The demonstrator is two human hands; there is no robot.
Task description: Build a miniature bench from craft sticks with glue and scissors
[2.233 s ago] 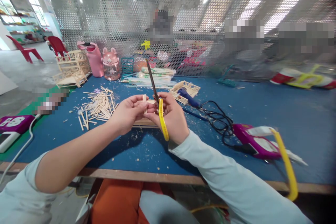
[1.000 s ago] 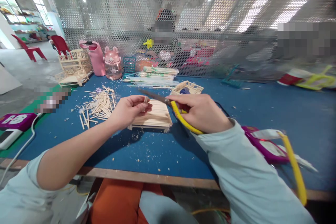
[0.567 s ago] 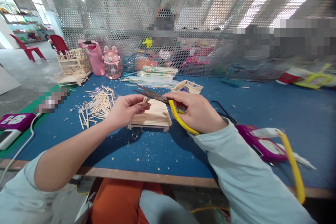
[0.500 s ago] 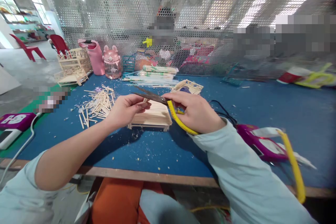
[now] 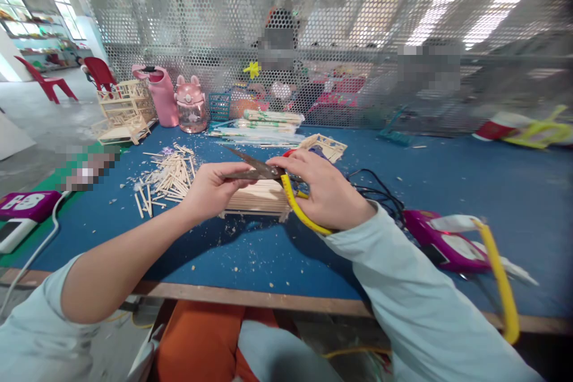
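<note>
Facing perforated metal (image 5: 197, 18) above a blue tabletop (image 5: 439, 173), the right grip (image 5: 329, 191) clasps scissors (image 5: 274, 172), left grip (image 5: 208, 188) unclear.

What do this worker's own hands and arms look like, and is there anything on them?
Both are human hands with no gloves. The left hand has a bare forearm, its pale blue left sleeve ending around the elbow. The right hand has a matching right sleeve reaching the wrist.
</note>
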